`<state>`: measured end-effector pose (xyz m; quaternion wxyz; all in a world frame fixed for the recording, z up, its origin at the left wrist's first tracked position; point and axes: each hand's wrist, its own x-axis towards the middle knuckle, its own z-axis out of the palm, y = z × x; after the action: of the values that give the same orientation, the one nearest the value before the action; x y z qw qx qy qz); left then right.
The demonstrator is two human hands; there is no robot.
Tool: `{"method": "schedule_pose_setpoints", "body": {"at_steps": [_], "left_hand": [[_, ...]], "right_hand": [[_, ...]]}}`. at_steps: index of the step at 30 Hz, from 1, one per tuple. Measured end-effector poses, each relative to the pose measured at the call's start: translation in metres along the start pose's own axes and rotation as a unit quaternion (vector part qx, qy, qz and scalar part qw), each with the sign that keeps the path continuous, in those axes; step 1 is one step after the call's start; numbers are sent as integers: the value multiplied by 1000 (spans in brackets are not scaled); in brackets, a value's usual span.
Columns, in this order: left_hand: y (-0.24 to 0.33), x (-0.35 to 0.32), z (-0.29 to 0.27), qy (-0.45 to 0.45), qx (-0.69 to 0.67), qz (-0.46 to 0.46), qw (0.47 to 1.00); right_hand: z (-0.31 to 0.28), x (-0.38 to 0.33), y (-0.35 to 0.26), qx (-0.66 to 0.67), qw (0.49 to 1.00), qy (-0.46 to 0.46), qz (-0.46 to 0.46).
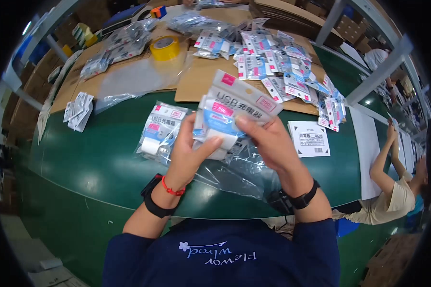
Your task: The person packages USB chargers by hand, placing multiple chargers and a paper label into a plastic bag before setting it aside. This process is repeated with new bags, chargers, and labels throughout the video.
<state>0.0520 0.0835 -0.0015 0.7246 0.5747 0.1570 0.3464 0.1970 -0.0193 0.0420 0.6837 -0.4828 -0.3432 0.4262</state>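
both hands raised over the near edge of the green table [96,162]. left hand [189,150] grips a stack of packaged chargers [225,115] from below and the side, thumb laid across the white part at the front. right hand [268,138] clamps the same stack from the right, thumb over the front of the top pack, fingers behind. the stack is held tilted, its card headers pointing up and to the right, above a clear plastic bag [234,174] that lies crumpled on the table under the hands.

just left of the left hand: a bagged bundle of chargers [160,131] lying flat on the table. right of the right hand: a white label card [309,138], flat, apart from the hand. further back, flat cardboard sheets [201,76] with a loose heap of charger packs [282,67] on them, a yellow tape roll [164,48], and a small pile of white slips [79,111] at far left. another person [392,186] at the right edge, arms stretched up.
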Motion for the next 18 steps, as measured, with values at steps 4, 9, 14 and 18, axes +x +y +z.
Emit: {"method": "schedule_pose_setpoints", "body": {"at_steps": [4, 9, 14, 18], "left_hand": [[6, -4, -4, 35, -57, 42, 997], [34, -9, -17, -47, -448, -230, 863], [22, -16, -45, 53, -331, -193, 922], [31, -17, -59, 78, -296, -107, 946]], "right_hand": [[-10, 0, 5, -346, 886, -96, -295], [3, -5, 14, -469, 762, -173, -410], [7, -9, 10, -499, 712, -291, -399], [-52, 32, 26, -536, 785, -113, -289]]}}
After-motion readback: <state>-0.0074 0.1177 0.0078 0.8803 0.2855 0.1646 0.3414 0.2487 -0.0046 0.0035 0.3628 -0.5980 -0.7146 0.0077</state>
